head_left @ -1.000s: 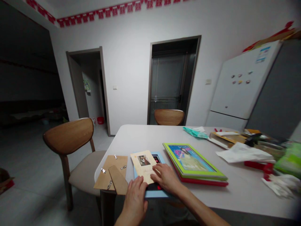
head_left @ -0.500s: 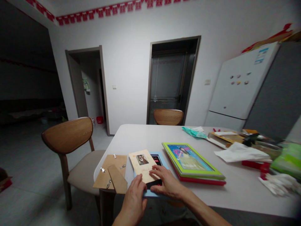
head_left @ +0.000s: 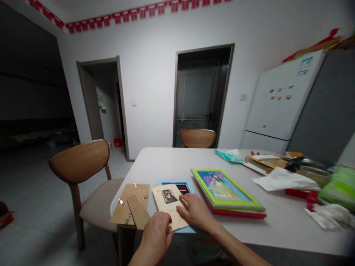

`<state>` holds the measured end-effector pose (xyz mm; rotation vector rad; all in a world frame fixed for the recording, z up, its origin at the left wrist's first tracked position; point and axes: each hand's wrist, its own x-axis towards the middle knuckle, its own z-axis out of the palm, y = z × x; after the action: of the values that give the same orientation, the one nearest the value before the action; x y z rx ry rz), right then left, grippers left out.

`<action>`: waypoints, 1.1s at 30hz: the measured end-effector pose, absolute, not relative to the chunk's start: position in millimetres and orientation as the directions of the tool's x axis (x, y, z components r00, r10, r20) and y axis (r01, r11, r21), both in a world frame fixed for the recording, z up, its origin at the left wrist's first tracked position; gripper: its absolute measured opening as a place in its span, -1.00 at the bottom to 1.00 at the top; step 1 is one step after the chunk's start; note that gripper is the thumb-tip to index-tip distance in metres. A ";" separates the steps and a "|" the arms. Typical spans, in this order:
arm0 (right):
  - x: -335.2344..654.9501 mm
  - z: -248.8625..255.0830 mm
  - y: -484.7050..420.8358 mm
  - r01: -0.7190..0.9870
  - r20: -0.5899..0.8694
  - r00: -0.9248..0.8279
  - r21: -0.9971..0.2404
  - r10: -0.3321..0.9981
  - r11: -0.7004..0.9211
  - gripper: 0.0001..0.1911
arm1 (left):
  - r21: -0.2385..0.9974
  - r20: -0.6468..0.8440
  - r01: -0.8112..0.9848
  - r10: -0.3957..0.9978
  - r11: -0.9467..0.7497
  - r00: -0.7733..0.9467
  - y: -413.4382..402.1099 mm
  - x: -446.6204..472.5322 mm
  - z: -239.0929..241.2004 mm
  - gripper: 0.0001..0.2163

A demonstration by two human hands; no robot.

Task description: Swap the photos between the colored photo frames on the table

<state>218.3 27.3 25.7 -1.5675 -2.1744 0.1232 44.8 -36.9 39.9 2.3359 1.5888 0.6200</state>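
1. At the near edge of the white table (head_left: 172, 162), the cream rectangular paper card (head_left: 168, 208) lies on the light-blue rectangular frame (head_left: 174, 181); card tilted, small photo printed on it, lower end out past the frame's left side.
2. Left hand (head_left: 156, 231): fingers curled at the card's lower left edge, touching it; can't tell whether they are clamped on it.
3. Right hand (head_left: 195, 212): fingers bent, tips on the card's right edge, thumb and forefinger slightly apart; reaches over the frame's right side.
4. Dark insert with red print (head_left: 183, 190) shows inside the frame, beyond the card.
5. Left of card, just beside: flat brown fibreboard backing (head_left: 138, 192) with silver metal clips (head_left: 144, 197) and tapered brown stand leg (head_left: 138, 212).
6. Right of the frame, near the right hand: lime-green rectangular picture frame (head_left: 235, 205) holding a portrait in a pale yellow dress, stacked on a red frame (head_left: 238, 214).
7. Far side of table: crumpled teal-and-white plastic packet (head_left: 229, 156). Right side: creased white paper sheet (head_left: 285, 180), bright green plastic bag (head_left: 338, 186).
8. Around table: brown wooden chair with grey seat (head_left: 83, 159) at left, second wooden chair back (head_left: 198, 138) behind; white fridge (head_left: 280, 96) at right.
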 end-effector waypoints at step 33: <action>245.3 22.2 7.6 0.813 0.249 -0.367 -0.381 0.896 0.439 -0.44 | 0.304 0.097 0.894 0.945 -0.328 0.314 -16.6 43.6 46.1 -0.71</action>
<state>245.3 7.6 22.2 -1.4448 -2.2794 0.2697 43.6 -16.6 46.1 2.3822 1.6915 0.3824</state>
